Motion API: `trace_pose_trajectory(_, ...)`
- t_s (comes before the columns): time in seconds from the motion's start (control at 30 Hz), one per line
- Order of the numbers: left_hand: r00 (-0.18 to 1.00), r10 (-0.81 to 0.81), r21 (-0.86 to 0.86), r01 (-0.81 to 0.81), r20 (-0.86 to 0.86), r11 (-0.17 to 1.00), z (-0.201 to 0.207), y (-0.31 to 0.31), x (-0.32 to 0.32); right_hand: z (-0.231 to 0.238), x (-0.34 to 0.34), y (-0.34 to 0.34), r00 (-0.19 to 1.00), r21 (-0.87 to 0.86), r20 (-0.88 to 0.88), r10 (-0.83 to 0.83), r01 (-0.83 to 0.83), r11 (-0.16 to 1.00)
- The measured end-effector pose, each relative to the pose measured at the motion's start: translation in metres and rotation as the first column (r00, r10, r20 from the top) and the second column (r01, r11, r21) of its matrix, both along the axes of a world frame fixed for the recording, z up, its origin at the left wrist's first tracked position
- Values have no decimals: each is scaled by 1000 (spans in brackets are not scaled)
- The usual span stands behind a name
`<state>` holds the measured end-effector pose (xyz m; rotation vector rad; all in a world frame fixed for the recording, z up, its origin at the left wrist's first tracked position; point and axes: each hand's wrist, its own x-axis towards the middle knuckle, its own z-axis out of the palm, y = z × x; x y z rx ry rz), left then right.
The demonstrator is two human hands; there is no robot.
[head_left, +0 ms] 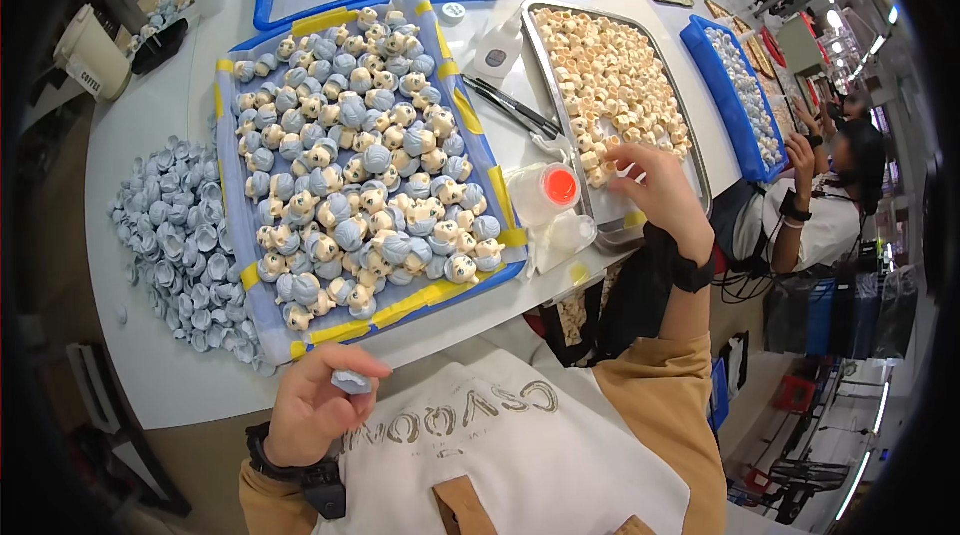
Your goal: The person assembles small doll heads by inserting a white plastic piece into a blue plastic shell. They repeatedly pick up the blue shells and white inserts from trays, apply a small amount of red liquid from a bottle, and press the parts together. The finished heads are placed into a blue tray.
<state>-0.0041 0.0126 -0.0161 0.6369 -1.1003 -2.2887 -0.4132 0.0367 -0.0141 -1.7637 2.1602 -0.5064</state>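
Note:
My left hand (pixel 322 410) is closed on a small light-blue hair piece (pixel 350 382), held between thumb and fingers below the near edge of a blue tray (pixel 472 287). That tray is lined with a cloth taped in yellow and carries many small doll heads (pixel 375 157) with light-blue hair and cream faces. My right hand (pixel 655 190) is over the near end of a metal tray (pixel 707 197) of cream face pieces (pixel 615 70). Its thumb and forefinger look apart, close to several pieces; nothing shows clearly between them.
Loose blue hair shells (pixel 185 245) are heaped left of the blue tray. Between the trays are black tweezers (pixel 510 105), a white bottle (pixel 497 50) and a red-topped jar (pixel 558 185). Another person (pixel 815 200) sits at right beside a blue bin (pixel 735 100). A white bucket (pixel 92 53) stands far left.

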Motion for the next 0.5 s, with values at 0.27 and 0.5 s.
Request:
trace_pose_trajectory(0.27, 998, -50, 201, 44, 26, 979, 2, -1, -2, 29, 45, 17, 995, -312, 35, -97, 103, 944)
trace_pose_trajectory(0.5, 995, -94, 179, 98, -33, 979, -3, 0, -10, 24, 189, 18, 676, -625, 68, 734, -545, 559)
